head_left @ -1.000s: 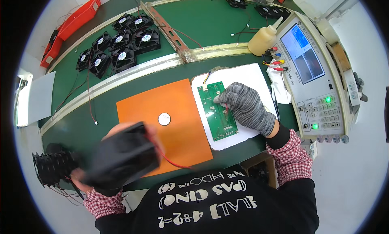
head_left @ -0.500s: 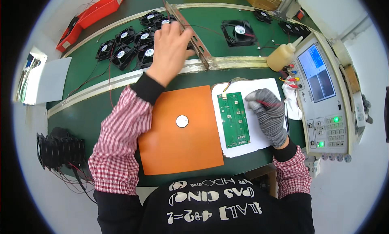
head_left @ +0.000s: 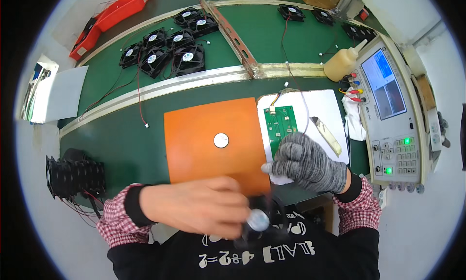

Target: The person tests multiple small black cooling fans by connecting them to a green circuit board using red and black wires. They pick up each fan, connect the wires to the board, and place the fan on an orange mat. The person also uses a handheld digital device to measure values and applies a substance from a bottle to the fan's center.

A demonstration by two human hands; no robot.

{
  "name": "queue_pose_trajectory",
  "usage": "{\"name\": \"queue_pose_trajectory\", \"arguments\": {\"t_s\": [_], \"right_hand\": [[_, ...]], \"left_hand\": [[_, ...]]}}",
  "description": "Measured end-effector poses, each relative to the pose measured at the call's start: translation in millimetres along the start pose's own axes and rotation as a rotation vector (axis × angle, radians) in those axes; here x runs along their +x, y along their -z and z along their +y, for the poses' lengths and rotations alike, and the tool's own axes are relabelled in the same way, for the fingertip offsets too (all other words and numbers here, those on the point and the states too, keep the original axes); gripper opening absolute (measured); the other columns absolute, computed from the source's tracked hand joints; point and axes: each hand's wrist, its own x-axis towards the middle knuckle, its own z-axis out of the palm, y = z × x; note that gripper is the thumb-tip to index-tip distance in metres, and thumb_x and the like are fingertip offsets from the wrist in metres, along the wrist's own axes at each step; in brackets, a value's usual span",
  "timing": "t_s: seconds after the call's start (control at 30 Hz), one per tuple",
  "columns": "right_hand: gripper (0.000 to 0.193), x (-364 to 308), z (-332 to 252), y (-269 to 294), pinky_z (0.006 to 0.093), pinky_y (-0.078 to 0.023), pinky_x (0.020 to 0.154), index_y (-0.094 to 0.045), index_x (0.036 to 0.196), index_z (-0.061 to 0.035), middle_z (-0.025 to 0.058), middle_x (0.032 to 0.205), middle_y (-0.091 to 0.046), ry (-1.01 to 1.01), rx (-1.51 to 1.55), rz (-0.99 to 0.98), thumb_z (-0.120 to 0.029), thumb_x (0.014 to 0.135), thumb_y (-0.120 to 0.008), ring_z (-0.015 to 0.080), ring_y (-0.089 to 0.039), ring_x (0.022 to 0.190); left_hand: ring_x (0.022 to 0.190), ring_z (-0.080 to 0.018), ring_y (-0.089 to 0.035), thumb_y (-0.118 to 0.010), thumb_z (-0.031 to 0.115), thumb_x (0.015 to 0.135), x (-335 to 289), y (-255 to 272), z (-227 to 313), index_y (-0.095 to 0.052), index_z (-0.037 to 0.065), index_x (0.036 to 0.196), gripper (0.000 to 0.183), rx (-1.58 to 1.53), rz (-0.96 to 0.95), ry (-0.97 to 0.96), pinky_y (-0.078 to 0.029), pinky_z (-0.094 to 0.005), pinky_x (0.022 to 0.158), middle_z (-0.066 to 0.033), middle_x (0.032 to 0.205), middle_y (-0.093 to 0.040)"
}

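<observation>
In front of my body, my bare left hand [head_left: 199, 207] is closed on a black square cooling fan [head_left: 258, 221] with a pale round centre label. Both are smeared by motion. My right hand [head_left: 308, 164], in a grey striped glove, has its fingers curled over the lower end of a green circuit board [head_left: 280, 122]. What its fingers hold, if anything, is hidden; a thin wire runs down to the glove. Under the board is a white sheet [head_left: 318, 103], where a cutter-like tool with a yellowish handle [head_left: 329, 138] lies. Left of it is an orange mat [head_left: 194, 154] bearing a white disc [head_left: 221, 140].
Several black fans [head_left: 189, 58] lie behind the pale rail at left, another fan [head_left: 291, 12] beyond the metal divider [head_left: 230, 35]. At right stand a squeeze bottle [head_left: 340, 64] and a test instrument [head_left: 388, 110]. Stacked fans [head_left: 75, 175] sit at left; red bins [head_left: 124, 10] behind.
My left hand has come back from the fan group with a fan in it. My right hand has moved down and left, uncovering the cutter-like tool. The fan beyond the divider is now farther away.
</observation>
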Motion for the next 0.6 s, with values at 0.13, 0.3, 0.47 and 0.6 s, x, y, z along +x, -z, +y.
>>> {"name": "queue_pose_trajectory", "arguments": {"t_s": [0.13, 0.3, 0.47, 0.6], "right_hand": [[0.022, -17, 13, 20, 0.0396, -0.049, 0.083, -0.072, 0.099, -0.0101, 0.0084, 0.098, -0.057, -0.272, -0.264, 0.092, -0.009, 0.078, -0.067, 0.0290, -0.057, 0.096], [0.018, -19, 33, 18, 0.0335, -0.052, 0.078, -0.074, 0.098, -0.0046, 0.0076, 0.085, -0.060, -0.548, 0.008, 0.348, -0.008, 0.080, -0.074, 0.0243, -0.061, 0.085], [0.013, -14, 41, -1, 0.0320, -0.054, 0.078, -0.070, 0.092, -0.0033, 0.0082, 0.089, -0.064, -0.603, 0.233, 0.422, -0.006, 0.081, -0.077, 0.0205, -0.066, 0.083], [0.017, -21, 49, -12, 0.0318, -0.054, 0.078, -0.067, 0.087, -0.0031, 0.0084, 0.088, -0.064, -0.570, 0.203, 0.451, -0.003, 0.076, -0.080, 0.0212, -0.066, 0.083]], "left_hand": [[0.081, -0.0234, -0.052, -0.064, 0.014, 0.072, -47, 41, -13, -0.054, 0.009, 0.079, 0.013, 0.881, 0.042, 0.551, -0.041, -0.0384, 0.070, -0.0051, 0.084, -0.048], [0.082, -0.0256, -0.056, -0.066, 0.008, 0.068, -62, 29, -25, -0.058, 0.007, 0.083, 0.017, 0.995, 0.226, 0.594, -0.043, -0.0412, 0.067, -0.0054, 0.088, -0.053], [0.103, -0.0267, -0.062, -0.065, 0.006, 0.070, -43, -1, -40, -0.058, 0.007, 0.085, 0.017, 0.739, 0.156, 0.380, -0.050, -0.0399, 0.090, -0.0085, 0.101, -0.060], [0.109, -0.0312, -0.059, -0.075, 0.004, 0.067, -55, -7, -46, -0.061, 0.003, 0.105, 0.041, 0.284, 0.467, 0.636, -0.048, -0.0379, 0.093, -0.0134, 0.116, -0.061]]}}
